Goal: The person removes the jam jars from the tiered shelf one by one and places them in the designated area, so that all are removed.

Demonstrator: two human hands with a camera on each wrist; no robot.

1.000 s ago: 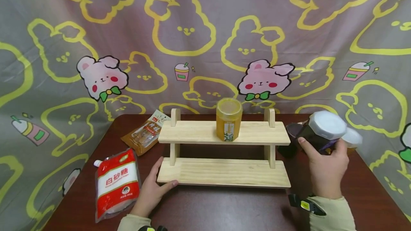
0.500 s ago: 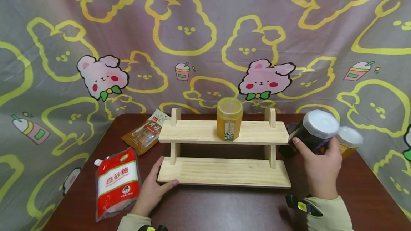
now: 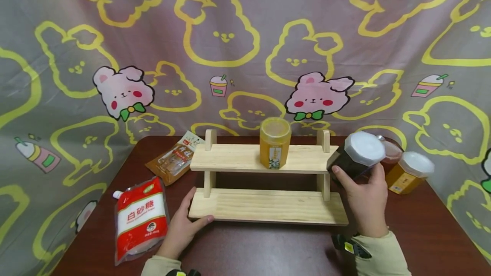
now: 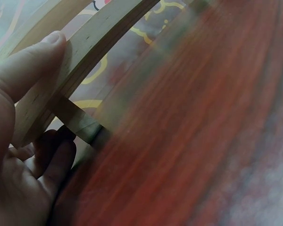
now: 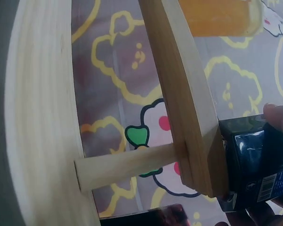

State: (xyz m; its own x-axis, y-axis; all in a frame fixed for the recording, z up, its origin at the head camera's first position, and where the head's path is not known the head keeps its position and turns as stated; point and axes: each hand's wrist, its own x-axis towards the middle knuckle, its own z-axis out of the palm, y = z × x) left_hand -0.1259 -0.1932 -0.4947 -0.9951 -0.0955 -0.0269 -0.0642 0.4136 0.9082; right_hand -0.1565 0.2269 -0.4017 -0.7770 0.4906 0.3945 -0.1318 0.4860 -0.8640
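A two-tier wooden shelf rack (image 3: 264, 205) stands on the table. My left hand (image 3: 180, 231) grips the left end of its lower board; in the left wrist view the thumb (image 4: 35, 61) lies on one face and the fingers curl at the other side. My right hand (image 3: 368, 203) holds a dark eight-sided jar (image 3: 347, 161) with a whitish lid, tilted, at the right end of the upper board. In the right wrist view this jar (image 5: 254, 160) is right beside the board's end. A jar of amber contents (image 3: 274, 148) stands upright on the upper board.
A red and white bag of granulated sugar (image 3: 142, 222) lies left of the rack, with a brown spice packet (image 3: 172, 161) behind it. To the right stand an amber jar (image 3: 406, 178) and a reddish-brown lidded container (image 3: 393, 152). A patterned curtain (image 3: 245, 54) hangs behind the table.
My right hand has carried the dark jar leftward to the upper board's right end, uncovering the containers behind it. The left hand keeps its hold on the rack.
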